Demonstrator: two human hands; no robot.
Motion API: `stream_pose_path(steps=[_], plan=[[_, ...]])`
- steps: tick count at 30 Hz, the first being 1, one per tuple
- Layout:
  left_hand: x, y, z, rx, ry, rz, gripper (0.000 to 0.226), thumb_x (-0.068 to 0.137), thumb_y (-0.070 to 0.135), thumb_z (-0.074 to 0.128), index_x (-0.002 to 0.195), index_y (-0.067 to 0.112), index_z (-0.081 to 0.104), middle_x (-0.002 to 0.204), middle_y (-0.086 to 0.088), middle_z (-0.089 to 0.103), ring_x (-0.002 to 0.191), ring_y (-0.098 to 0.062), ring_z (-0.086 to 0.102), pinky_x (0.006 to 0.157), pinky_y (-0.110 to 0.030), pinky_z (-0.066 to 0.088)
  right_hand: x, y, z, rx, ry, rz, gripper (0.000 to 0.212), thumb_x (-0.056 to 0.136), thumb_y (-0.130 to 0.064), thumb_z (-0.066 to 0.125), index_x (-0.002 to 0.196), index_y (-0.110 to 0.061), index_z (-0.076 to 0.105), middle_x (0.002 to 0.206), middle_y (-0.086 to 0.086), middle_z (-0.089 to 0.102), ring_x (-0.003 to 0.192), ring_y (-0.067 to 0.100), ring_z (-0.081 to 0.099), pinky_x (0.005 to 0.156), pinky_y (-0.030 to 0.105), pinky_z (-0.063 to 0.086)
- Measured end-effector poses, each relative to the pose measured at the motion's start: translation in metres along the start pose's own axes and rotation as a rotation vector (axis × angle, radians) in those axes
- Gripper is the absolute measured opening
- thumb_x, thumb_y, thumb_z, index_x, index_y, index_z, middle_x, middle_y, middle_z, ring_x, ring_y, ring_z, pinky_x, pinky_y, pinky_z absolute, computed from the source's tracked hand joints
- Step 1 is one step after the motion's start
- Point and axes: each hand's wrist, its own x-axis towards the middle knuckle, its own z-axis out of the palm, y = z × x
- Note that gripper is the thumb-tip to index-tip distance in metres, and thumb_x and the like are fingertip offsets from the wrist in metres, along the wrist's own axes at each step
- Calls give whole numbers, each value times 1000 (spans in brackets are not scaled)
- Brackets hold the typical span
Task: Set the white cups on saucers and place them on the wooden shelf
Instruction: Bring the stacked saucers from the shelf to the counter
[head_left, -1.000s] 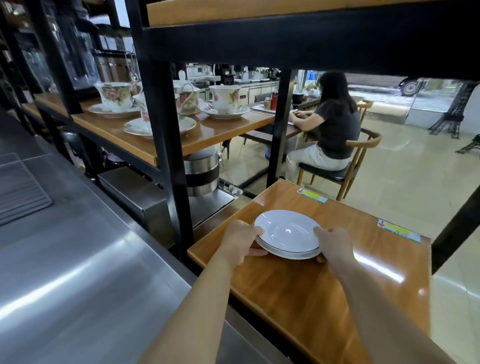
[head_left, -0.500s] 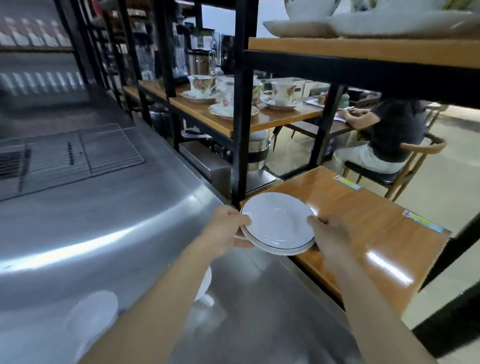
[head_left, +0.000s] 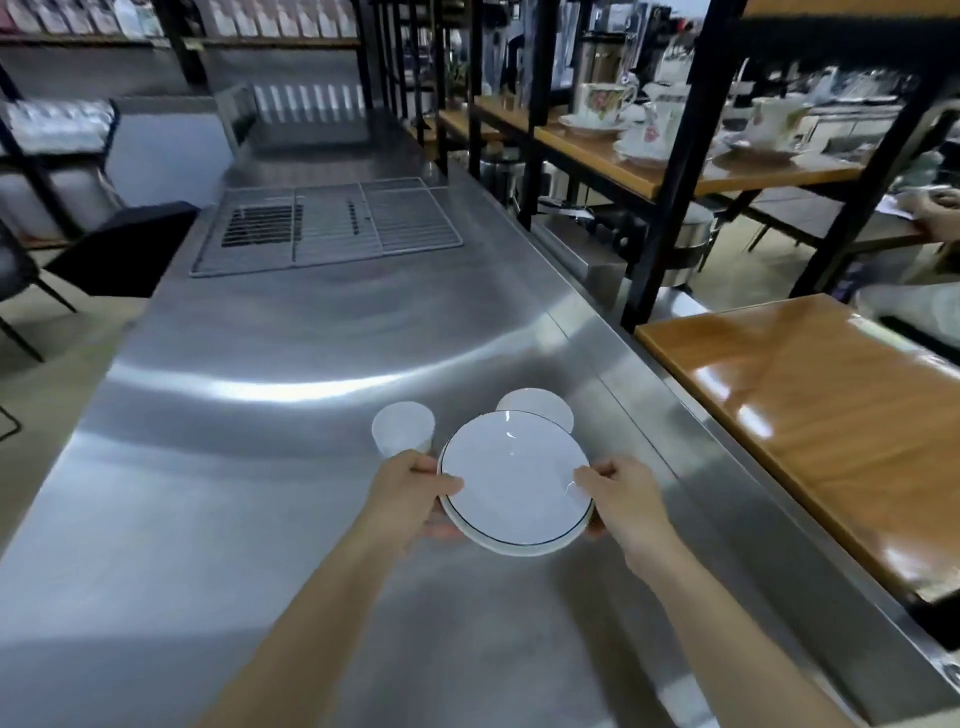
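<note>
I hold a small stack of white saucers (head_left: 514, 480) with a thin dark rim line just above the steel counter (head_left: 260, 467). My left hand (head_left: 415, 491) grips the stack's left edge and my right hand (head_left: 621, 499) grips its right edge. Two white cups stand on the counter just beyond the stack: one cup (head_left: 402, 428) at the left, the other cup (head_left: 535, 408) partly hidden behind the saucers. The wooden shelf (head_left: 810, 410) lies to the right, its glossy top bare.
A wire rack (head_left: 327, 226) lies farther back on the counter. Black shelf posts (head_left: 665, 171) rise at the counter's right edge. A higher wooden shelf (head_left: 675, 156) carries several floral cups on saucers. Another person's arm (head_left: 930, 213) shows at the far right.
The saucer stack has come off the wooden shelf and moved left over the steel counter, held by both hands. My view has swung left, bringing the two white cups into sight.
</note>
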Motion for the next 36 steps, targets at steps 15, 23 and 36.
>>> stream_pose_path(steps=[15,23,36], plan=[[-20,-85,-82,26,242,-155,17,80,-6,61,96,-7,56,81,-16,59,64,-26,64,52,-43,60,-21,60,97,-174,-250,102,12,83,-13,58,78,-3,53,68,15,59,47,27,56,40,29,50],[-11,-96,-86,24,251,-174,16,81,-4,62,95,-7,56,98,-29,63,76,-34,66,50,-41,60,-20,62,101,-196,-238,99,16,83,-14,59,71,-9,51,72,12,59,48,24,56,37,24,45],[7,-94,-88,711,299,10,23,79,25,62,86,11,45,76,2,51,77,-23,49,54,-28,32,-17,55,94,-576,-193,-86,23,82,-34,60,81,-13,50,68,-3,55,75,25,54,68,34,42]])
